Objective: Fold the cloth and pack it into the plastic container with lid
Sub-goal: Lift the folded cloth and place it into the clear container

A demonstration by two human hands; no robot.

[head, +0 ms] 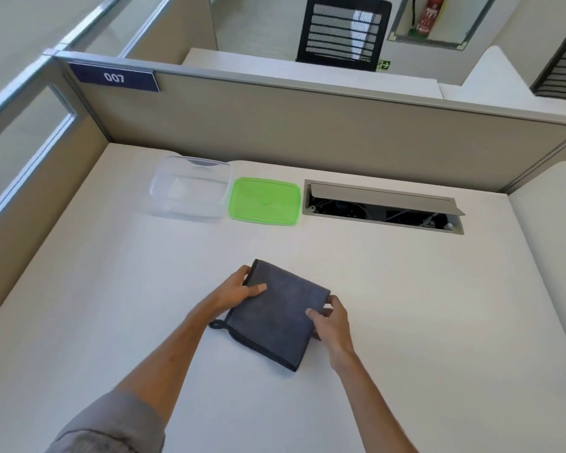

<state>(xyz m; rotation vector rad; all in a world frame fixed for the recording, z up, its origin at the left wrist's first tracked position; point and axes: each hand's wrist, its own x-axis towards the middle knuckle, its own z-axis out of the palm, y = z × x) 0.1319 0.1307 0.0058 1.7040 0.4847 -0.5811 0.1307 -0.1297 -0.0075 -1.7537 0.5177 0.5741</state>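
A dark grey cloth lies folded into a compact rectangle on the white desk, with a small hanging loop sticking out at its left corner. My left hand grips the cloth's left edge, thumb on top. My right hand grips its right edge, thumb on top and fingers under the fold. The clear plastic container stands open and empty at the back of the desk, left of centre. Its green lid lies flat beside it, to the right.
An open cable hatch is set in the desk right of the lid. A beige partition bounds the desk at the back, with side walls left and right. White desk surface surrounds the cloth.
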